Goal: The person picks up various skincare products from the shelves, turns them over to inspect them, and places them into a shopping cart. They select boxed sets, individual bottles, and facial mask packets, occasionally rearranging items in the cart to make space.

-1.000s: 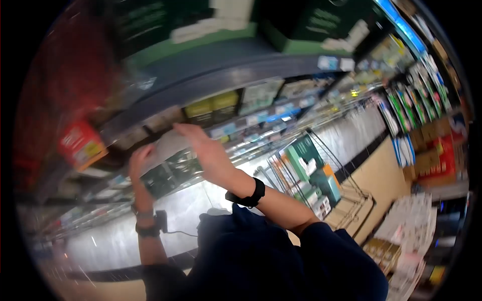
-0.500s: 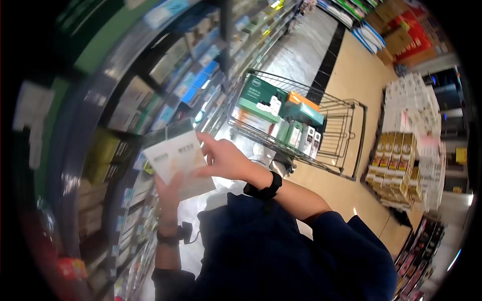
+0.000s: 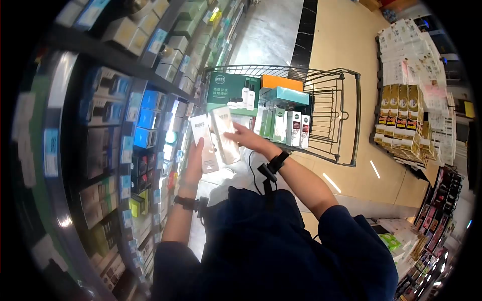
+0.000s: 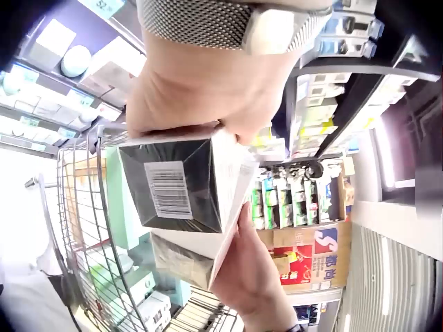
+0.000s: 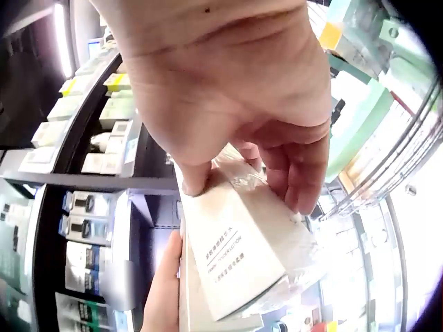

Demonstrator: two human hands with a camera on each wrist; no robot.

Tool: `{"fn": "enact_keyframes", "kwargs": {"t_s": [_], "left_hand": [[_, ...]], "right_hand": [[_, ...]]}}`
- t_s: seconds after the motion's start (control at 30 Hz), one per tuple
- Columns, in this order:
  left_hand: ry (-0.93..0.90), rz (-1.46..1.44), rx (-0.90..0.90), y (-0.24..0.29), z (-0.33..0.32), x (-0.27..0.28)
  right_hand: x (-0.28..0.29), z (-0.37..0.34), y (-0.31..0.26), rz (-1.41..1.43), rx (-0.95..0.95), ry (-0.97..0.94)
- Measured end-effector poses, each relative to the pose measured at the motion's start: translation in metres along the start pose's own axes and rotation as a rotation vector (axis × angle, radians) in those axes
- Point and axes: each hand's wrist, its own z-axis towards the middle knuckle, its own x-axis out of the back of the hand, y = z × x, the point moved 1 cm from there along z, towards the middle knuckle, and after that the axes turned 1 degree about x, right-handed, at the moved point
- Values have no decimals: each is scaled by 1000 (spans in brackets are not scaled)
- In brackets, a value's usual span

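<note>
Two tall white cartons stand side by side in front of the body in the head view. My left hand [image 3: 194, 163] grips the left carton [image 3: 205, 145], thumb along its face. The right carton [image 3: 226, 133] is pinched by my right hand [image 3: 251, 140], thumb on one side and fingers on the other. Clear wrap shows on this carton in the right wrist view, with small print on its white side [image 5: 239, 249]. From the left wrist, a black carton end [image 4: 169, 187] with a barcode faces the camera, and the other carton's dark end [image 4: 183, 259] shows just beyond it.
A wire shopping cart [image 3: 357, 120] stands just ahead, holding a green gift box [image 3: 226, 90], an orange box [image 3: 285, 83] and several smaller cartons. Stocked shelves [image 3: 125, 145] with price tags run along the left. Stacked gold boxes [image 3: 399, 115] stand at right.
Both hands and the cartons moved away from the shelf towards the cart as the view turned right. The cartons, earlier held close together, now stand slightly apart, one in each hand.
</note>
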Motion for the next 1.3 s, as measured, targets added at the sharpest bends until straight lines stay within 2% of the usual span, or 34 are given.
{"fn": "enact_keyframes", "kwargs": {"t_s": [0.07, 0.13, 0.17, 0.23, 0.3, 0.4, 0.47, 0.53, 0.6, 0.67, 0.73, 0.8, 0.93, 1.0, 1.07, 1.13, 1.2, 1.23, 1.27, 1.3], "left_hand": [[92, -29, 31, -6, 18, -13], [152, -43, 48, -7, 37, -24], [163, -38, 59, -5, 43, -26], [165, 175, 105, 2, 54, -27], [186, 213, 99, 3, 61, -29], [246, 175, 103, 2, 61, -27], [284, 355, 88, -3, 58, -17], [289, 337, 51, -9, 46, -9], [322, 370, 96, -11, 28, 1], [360, 333, 131, -15, 9, 9], [387, 296, 160, -14, -7, 10], [452, 173, 100, -12, -20, 5], [499, 126, 144, -12, -29, -1], [484, 139, 127, -13, -25, -3], [464, 148, 106, -14, -17, -7], [422, 119, 11, -15, -4, -11], [443, 132, 16, -17, 9, -14], [421, 177, 10, -18, 17, -15], [399, 223, 5, -18, 25, -16], [414, 276, 4, -16, 32, -21]], "right_hand": [[36, 15, -7, -47, -79, 46], [74, 48, 24, -110, 47, 95], [93, 58, 24, -186, -38, 86], [129, 88, 50, -264, -70, 36], [141, 107, 67, -443, -116, 17], [131, 131, 95, -549, -185, -54], [120, 149, 121, -563, -204, -127], [106, 166, 148, -611, -232, -236], [90, 186, 180, -675, -167, -256], [76, 200, 202, -714, -32, -190], [66, 203, 201, -653, -9, -177], [56, 210, 198, -713, 90, -77], [56, 217, 189, -742, 99, -155], [62, 217, 187, -661, 73, -190], [73, 212, 189, -596, 186, -143], [85, 204, 189, -620, 131, -145], [96, 200, 191, -647, 106, -246], [101, 183, 161, -452, -19, -301], [102, 169, 134, -455, -18, -291], [99, 156, 108, -305, -68, -368]]}}
